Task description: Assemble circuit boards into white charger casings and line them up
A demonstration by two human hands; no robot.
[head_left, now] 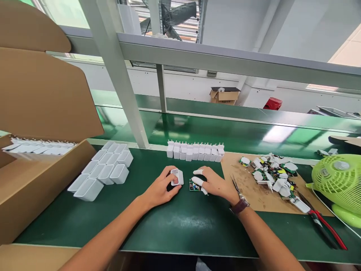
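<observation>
My left hand (163, 186) is closed around a small white plastic housing (179, 177), its open side turned toward me and a finger at its mouth. My right hand (213, 182) wears white finger cots on two fingers, which are closed at a small green circuit board (194, 186) just right of the housing. Part of that board is hidden under the fingers, and a white piece shows at its right end. Housing and board are apart. Behind both hands stands a row of white housings (194, 151) with small pins on top.
Empty white housings (107, 165) stand grouped at left, beside an open cardboard box (47, 180). At right, a cardboard sheet (237, 165) bears a heap of circuit boards (278, 177), with tweezers (236, 185), red-and-black cutters (324, 226) and a green fan (338, 184) nearby.
</observation>
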